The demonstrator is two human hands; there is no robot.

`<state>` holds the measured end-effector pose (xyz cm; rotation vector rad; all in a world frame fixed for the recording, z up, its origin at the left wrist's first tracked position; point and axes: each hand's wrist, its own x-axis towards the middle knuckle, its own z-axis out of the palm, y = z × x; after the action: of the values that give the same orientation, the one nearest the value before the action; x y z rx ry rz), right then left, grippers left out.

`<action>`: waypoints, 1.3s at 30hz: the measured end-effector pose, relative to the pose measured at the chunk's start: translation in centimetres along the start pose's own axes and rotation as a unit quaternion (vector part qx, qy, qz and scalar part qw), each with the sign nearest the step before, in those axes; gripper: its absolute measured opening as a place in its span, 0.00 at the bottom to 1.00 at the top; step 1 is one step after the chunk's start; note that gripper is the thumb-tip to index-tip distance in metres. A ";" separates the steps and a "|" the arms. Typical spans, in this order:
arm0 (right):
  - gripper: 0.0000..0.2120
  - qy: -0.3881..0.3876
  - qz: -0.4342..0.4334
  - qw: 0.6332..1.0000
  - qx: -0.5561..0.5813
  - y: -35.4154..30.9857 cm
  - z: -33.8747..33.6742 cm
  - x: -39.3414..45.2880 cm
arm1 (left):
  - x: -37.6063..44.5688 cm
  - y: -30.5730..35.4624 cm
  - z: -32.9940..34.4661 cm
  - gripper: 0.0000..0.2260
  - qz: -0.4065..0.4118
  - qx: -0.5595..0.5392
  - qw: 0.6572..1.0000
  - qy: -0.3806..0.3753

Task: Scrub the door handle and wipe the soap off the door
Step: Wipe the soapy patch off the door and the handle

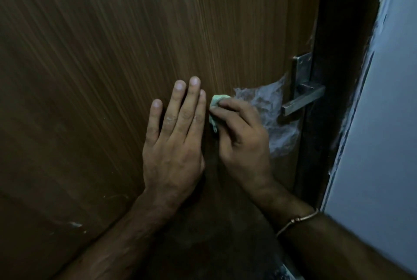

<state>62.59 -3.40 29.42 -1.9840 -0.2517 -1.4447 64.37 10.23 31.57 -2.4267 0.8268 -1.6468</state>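
The right hand [239,135] is curled around a small pale green sponge [215,108], pinching it between thumb and fingers and pressing it against the door [101,54]; only the sponge's soft, rounded left edge shows past the fingertips. A thin metal bangle [297,220] circles that wrist. Just beside it, the left hand [173,144] lies flat and empty on the door, fingers straight and spread, its index finger almost touching the sponge.

The door is brown wood-grain laminate with fine vertical streaks. Right of the right hand, a patch of white soap lather [268,108] smears the surface up to the door handle [302,100], a squared, brushed-metal lever on a long rectangular plate at the door's right edge. Beyond that edge run the dark frame [338,76] and a pale wall [388,121]. The broad door surface to the left is bare.
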 end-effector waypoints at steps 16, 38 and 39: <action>0.11 -0.059 0.048 0.997 0.005 1.6 -0.6 -4.4 | -0.2 0.9 0.6 0.24 0.004 -0.007 1.000 -0.013; 0.09 0.014 0.088 0.995 0.046 1.5 -0.1 -2.6 | -0.4 1.6 0.9 0.26 0.012 -0.005 1.000 -0.028; 0.10 -0.006 0.068 0.997 0.042 1.5 0.0 -2.9 | -0.3 1.6 0.9 0.24 0.011 -0.007 1.000 -0.027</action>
<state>62.31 -3.87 26.17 -1.9047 -0.1776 -1.3147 64.44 8.84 30.33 -2.4510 0.8574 -1.5666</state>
